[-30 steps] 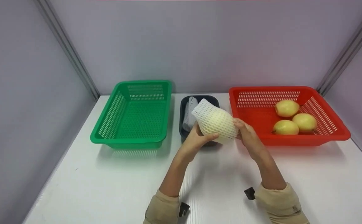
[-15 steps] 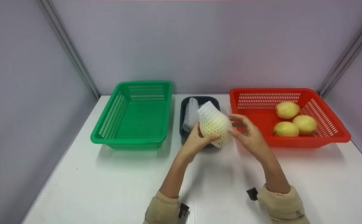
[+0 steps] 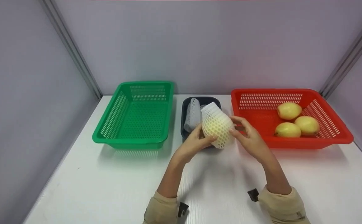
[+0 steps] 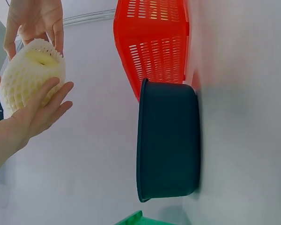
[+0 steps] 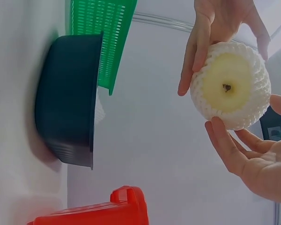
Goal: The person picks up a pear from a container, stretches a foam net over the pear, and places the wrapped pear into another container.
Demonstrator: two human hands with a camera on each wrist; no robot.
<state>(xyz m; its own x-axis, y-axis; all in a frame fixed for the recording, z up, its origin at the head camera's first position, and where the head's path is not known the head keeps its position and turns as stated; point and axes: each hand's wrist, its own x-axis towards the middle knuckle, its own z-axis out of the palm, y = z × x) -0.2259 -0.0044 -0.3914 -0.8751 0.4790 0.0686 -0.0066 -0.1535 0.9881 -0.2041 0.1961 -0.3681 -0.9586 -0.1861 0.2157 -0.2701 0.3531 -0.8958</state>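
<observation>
A yellow apple (image 3: 217,128) in a white foam net sleeve is held up between both hands, above the small dark bin. My left hand (image 3: 195,143) grips its left side, thumb across the front. On the other side, my right hand (image 3: 250,140) holds it between thumb and fingertips. The sleeve's narrow end (image 3: 210,107) sticks up past the fruit, tilted left. In the right wrist view, the apple's bare end (image 5: 226,87) with a dark spot shows through the sleeve's opening. The left wrist view shows the left hand's fingers (image 4: 42,105) spread along the net.
The dark bin (image 3: 184,132) behind the hands contains white foam sleeves (image 3: 195,112). A green basket (image 3: 131,141) stands left of it. To the right, a red basket (image 3: 293,143) has yellow apples (image 3: 288,130) at its right side. Walls border the white table (image 3: 121,186).
The sleeved apple has turned more upright and moved slightly right. My right hand has shifted its hold from the apple's lower end to its right side, thumb now toward the front.
</observation>
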